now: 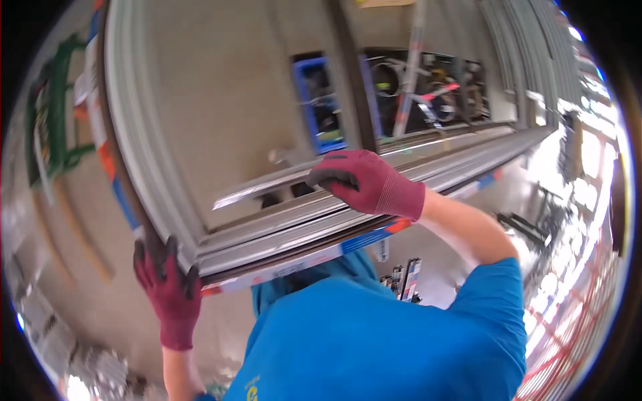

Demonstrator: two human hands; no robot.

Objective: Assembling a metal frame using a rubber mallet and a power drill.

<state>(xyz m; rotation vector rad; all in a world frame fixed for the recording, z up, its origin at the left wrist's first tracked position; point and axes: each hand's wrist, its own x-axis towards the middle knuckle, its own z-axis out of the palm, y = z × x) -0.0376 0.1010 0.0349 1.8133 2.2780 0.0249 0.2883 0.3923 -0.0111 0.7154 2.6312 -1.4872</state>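
A large grey metal window or door frame (pixel 267 234) stretches across in front of me, with printed protective tape along its outer edges. My left hand (pixel 167 287), in a maroon glove with dark fingertips, has its fingers spread against the frame's near left corner. My right hand (pixel 364 177), gloved alike, is closed over the near rail at a long, thin, shiny metal strip (pixel 257 188). The strip lies at a slight angle inside the rail, its left end sticking out free. The fingers hide the spot where they meet it.
A dark crossbar (pixel 351 73) divides the frame. Beyond the rail sit a blue bin (pixel 309 100) and a dark tray of tools (pixel 428 90). More grey profiles (pixel 535 53) stand at the far right, a green stand (pixel 60 113) at left. Red racking (pixel 568 334) is at the lower right.
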